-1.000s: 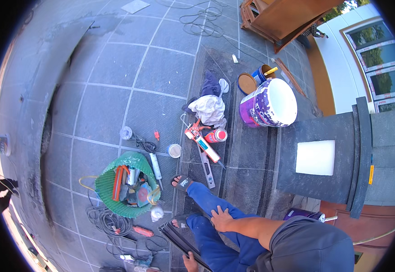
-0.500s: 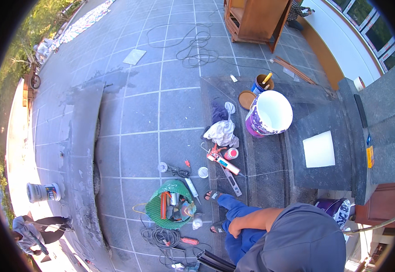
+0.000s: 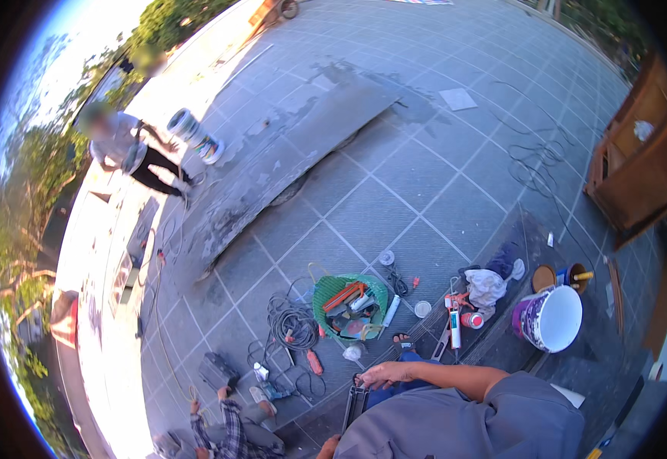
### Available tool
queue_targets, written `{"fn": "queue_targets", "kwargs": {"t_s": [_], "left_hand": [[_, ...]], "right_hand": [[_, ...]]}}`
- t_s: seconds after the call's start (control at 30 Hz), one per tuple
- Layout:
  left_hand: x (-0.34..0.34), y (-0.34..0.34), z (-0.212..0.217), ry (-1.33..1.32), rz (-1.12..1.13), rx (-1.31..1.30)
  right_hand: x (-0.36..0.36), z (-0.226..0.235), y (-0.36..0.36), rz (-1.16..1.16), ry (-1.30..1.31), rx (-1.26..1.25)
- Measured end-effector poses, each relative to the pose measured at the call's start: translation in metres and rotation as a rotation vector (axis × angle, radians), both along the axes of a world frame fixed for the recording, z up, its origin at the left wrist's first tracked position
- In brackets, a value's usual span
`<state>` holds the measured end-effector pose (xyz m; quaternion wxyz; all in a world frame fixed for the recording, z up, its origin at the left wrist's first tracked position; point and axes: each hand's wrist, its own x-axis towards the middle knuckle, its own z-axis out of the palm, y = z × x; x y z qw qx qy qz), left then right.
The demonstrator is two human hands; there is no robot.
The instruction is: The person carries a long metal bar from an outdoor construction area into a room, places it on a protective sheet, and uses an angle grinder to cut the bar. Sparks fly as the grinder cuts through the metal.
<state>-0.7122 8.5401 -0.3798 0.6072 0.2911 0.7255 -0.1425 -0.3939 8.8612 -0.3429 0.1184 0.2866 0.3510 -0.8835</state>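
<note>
My right hand [image 3: 379, 375] reaches across my blue trousers, its fingers curled at the upper end of a dark grooved metal profile [image 3: 355, 405]. Only a small part of my left hand [image 3: 329, 446] shows at the lower edge beside that profile; its fingers are hidden. In front of me stands a green tub [image 3: 385, 291] holding orange-handled and other tools. Right of it lie a caulking gun [image 3: 454, 317] with a cartridge, a spirit level [image 3: 441, 344] and a red-and-white can [image 3: 472, 320].
Coiled cable [image 3: 291, 321] lies left of the tub. A white-and-purple bucket [image 3: 528, 321] and crumpled cloths [image 3: 486, 287] are at right. A long slab [image 3: 295, 153] crosses the tiles. One co-worker in plaid [image 3: 234, 432] crouches at lower left; another person [image 3: 131, 145] stands beyond the slab.
My view has swung left, bringing the crouching co-worker into sight. My right hand has moved from my knee to the metal profile, and part of my left hand now shows.
</note>
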Motion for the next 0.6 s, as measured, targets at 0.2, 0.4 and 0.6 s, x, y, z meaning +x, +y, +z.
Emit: {"fn": "queue_targets", "kwargs": {"t_s": [0.2, 0.4, 0.6], "left_hand": [[0.033, -0.044, -0.017, 0.123, 0.136, -0.083], [0.064, 0.031, 0.064, 0.197, 0.178, -0.121], [0.058, 0.052, 0.052, -0.043, 0.375, 0.307]], "right_hand": [[-0.043, -0.03, -0.012, 0.181, -0.063, 0.701], [-0.043, -0.046, 0.004, 0.464, -0.089, 0.329], [-0.061, -0.027, 0.0, 0.453, -0.076, 0.355]]}}
